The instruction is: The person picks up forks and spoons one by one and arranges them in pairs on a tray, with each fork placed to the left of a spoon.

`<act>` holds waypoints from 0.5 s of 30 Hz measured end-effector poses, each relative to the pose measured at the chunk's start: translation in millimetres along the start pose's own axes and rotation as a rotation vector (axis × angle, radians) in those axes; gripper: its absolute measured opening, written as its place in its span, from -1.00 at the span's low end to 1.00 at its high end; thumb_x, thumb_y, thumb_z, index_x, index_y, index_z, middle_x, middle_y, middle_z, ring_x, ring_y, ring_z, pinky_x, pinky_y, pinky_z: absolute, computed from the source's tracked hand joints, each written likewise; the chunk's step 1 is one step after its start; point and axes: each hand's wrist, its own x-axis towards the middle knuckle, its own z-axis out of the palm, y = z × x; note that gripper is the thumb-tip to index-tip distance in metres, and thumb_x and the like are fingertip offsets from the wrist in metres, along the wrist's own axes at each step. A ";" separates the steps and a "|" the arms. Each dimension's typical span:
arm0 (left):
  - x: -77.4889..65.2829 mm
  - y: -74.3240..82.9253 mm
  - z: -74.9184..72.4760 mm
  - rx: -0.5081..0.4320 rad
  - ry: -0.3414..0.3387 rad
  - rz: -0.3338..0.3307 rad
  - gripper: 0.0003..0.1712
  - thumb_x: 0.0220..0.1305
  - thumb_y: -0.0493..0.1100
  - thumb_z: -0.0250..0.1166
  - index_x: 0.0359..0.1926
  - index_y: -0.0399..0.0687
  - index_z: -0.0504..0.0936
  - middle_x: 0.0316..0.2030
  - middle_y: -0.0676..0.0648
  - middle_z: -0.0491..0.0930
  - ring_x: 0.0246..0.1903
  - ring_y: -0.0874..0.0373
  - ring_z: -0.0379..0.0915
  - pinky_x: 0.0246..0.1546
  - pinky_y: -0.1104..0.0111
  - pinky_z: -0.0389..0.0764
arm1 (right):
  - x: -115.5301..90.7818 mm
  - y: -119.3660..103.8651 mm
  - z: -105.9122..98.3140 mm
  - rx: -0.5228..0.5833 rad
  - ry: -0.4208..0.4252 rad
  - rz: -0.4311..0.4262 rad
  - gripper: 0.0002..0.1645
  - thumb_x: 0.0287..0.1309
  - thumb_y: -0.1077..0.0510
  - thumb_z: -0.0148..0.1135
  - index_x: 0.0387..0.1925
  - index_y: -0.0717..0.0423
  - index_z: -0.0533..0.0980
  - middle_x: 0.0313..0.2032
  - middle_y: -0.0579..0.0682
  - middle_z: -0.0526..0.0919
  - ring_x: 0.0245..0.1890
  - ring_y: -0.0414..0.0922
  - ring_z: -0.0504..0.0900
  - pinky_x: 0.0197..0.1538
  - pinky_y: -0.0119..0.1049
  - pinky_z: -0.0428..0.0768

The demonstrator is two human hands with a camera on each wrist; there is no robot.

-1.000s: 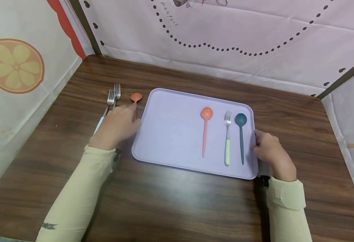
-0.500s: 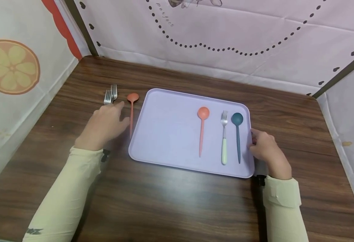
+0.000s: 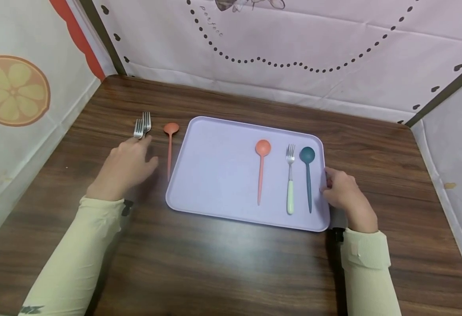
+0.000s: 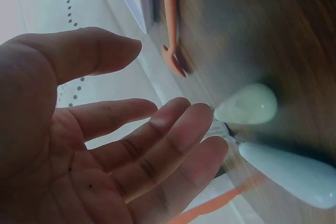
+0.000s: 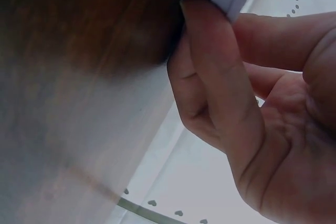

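Observation:
My left hand (image 3: 124, 169) hovers over two forks (image 3: 146, 122) on the table's left side, hiding most of them in the head view. In the left wrist view its fingers are loosely bent with nothing between them, beside a pale green fork handle (image 4: 249, 104) and a light blue one (image 4: 291, 174). An orange spoon (image 3: 170, 149) lies between this hand and the lilac tray (image 3: 215, 175). My right hand (image 3: 347, 193) pinches the tray's right rim. On the tray lie a coral spoon (image 3: 261, 171), a green-handled fork (image 3: 290, 184) and a dark teal spoon (image 3: 308, 175).
The brown wooden table (image 3: 223, 263) carries everything. Behind it hangs a pink cloth (image 3: 294, 39) with dotted lines. A white cloth (image 3: 1, 175) with a fruit print borders the left side, and another pale cloth (image 3: 452, 145) the right.
My left hand has moved left, off the orange spoon's handle and over the forks. The orange spoon stays beside the tray. The right hand keeps its hold on the rim; the view has shifted slightly.

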 end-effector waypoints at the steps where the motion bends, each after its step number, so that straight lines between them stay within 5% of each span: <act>1: -0.2 -1.1 -0.2 0.004 0.003 -0.002 -0.40 0.12 -0.12 0.14 0.14 -0.41 0.35 -0.10 -0.48 0.42 -0.21 -0.38 0.38 -0.29 -0.24 0.41 | 0.1 -0.2 -0.2 0.000 0.001 -0.001 -0.27 0.10 0.34 0.08 0.29 0.43 0.08 -0.05 0.43 0.44 -0.17 0.15 0.45 -0.12 0.12 0.53; 9: -3.7 -6.7 -1.2 0.011 -0.074 -0.065 -0.35 0.14 -0.12 0.15 0.19 -0.43 0.28 -0.13 -0.53 0.34 -0.29 -0.43 0.37 -0.35 -0.25 0.43 | -0.7 -0.6 -0.5 -0.017 0.013 -0.011 -0.26 0.08 0.33 0.09 0.28 0.44 0.09 -0.09 0.40 0.45 -0.20 0.16 0.44 -0.14 0.11 0.54; 15: -6.3 -11.0 1.2 0.027 -0.043 -0.053 -0.43 0.10 -0.19 0.19 0.09 -0.43 0.34 -0.26 -0.50 0.37 -0.40 -0.41 0.38 -0.48 -0.23 0.44 | -1.0 -1.2 -0.4 -0.005 0.001 0.003 -0.26 0.10 0.32 0.10 0.29 0.42 0.08 -0.06 0.40 0.43 -0.18 0.16 0.43 -0.14 0.09 0.55</act>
